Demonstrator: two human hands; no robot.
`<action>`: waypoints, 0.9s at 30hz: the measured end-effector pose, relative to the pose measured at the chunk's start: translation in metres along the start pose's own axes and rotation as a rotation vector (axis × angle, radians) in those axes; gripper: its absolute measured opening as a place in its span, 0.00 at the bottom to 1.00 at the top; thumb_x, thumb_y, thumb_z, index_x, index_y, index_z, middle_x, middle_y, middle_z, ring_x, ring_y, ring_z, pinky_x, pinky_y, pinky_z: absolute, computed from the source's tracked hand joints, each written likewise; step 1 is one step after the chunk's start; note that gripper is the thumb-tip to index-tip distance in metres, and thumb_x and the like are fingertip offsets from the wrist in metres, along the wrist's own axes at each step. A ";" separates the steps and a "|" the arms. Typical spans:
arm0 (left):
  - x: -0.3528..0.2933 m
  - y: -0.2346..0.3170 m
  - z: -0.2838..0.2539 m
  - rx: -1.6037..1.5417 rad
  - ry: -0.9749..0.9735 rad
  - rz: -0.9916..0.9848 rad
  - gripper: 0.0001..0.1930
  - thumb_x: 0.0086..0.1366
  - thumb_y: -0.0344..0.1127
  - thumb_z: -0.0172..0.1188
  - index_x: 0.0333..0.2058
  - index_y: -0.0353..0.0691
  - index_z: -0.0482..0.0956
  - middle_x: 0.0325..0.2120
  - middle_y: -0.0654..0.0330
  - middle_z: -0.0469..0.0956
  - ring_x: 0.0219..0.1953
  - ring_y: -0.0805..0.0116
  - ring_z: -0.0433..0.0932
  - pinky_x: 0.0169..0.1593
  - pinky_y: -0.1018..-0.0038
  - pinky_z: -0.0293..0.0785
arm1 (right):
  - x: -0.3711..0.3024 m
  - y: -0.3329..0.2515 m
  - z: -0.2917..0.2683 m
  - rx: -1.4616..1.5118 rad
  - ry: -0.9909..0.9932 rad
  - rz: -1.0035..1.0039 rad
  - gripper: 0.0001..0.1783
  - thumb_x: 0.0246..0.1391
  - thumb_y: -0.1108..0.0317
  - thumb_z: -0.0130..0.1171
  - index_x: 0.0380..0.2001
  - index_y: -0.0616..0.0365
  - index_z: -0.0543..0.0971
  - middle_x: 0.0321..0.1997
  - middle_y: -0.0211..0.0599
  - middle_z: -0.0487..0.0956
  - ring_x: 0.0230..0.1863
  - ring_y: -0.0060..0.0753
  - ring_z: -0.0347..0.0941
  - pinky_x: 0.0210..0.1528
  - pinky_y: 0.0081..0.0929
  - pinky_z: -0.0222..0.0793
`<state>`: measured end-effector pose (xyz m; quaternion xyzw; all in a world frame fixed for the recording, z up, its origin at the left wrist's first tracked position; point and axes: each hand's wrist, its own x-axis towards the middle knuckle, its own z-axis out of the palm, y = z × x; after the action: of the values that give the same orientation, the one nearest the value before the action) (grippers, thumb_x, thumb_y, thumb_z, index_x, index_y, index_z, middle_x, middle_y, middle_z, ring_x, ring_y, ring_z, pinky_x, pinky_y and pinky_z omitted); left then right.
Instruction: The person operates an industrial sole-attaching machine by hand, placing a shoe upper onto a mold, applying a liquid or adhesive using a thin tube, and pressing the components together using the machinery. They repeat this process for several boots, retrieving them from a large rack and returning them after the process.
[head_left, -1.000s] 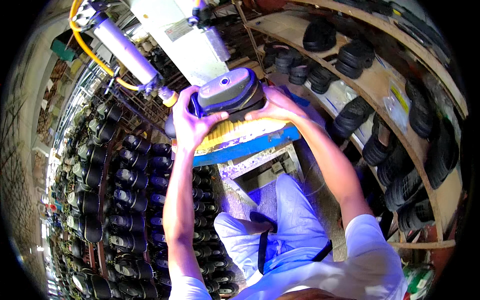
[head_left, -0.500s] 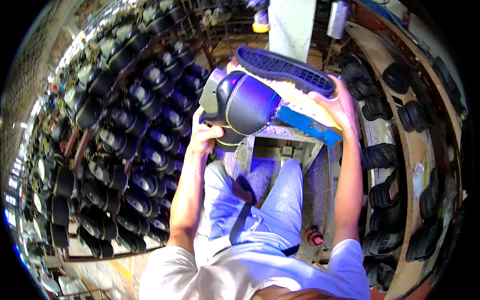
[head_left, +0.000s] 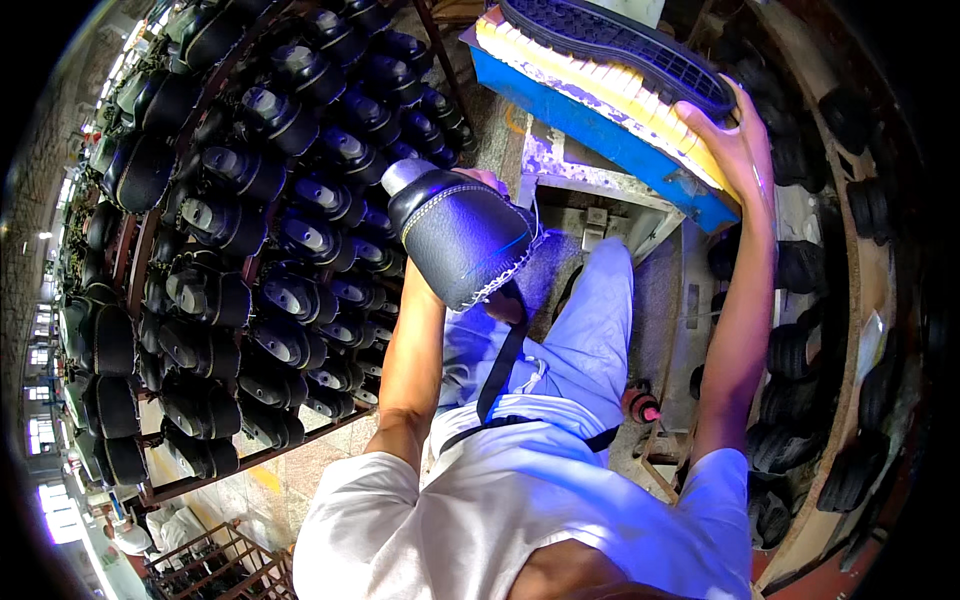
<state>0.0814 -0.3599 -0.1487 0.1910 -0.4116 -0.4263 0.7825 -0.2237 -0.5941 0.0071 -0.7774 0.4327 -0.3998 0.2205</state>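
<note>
A black leather shoe upper on a last (head_left: 465,235), with white stitching along its edge, is raised before my lap at centre left. My left hand (head_left: 486,179) holds it from behind, so most of that hand is hidden and only some fingertips show past its far edge. Farther off to the right lies a black rubber shoe sole (head_left: 620,55), tread side up, on a ridged yellow-and-white block (head_left: 610,105). My right hand (head_left: 738,150) grips the near right end of this sole, thumb on the near side and fingers round the end.
Under the ridged block is a blue bench box (head_left: 590,140) on a pale metal frame (head_left: 620,190). Racks of lasted black uppers (head_left: 290,210) fill my left side. Wooden shelves (head_left: 850,300) with black soles (head_left: 785,350) stand at my right. A red-and-black round item (head_left: 640,404) sits low beside my knee.
The lasted upper has moved away from the sole, nearer to me, and its toe has turned. In the picture, the sole and my right hand sit farther right and higher. My view has shifted left.
</note>
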 end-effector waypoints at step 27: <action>-0.134 0.421 0.149 2.505 1.276 1.056 0.33 0.60 0.35 0.75 0.61 0.32 0.72 0.61 0.46 0.75 0.63 0.50 0.74 0.69 0.61 0.66 | -0.178 -0.483 0.265 1.150 0.104 -0.926 0.41 0.42 0.69 0.78 0.61 0.66 0.72 0.60 0.54 0.78 0.58 0.55 0.78 0.61 0.42 0.76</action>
<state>0.1359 -0.0043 0.1484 0.7008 -0.1184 0.6684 0.2192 0.1767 -0.1888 0.1088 -0.6222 -0.2073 -0.6517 0.3810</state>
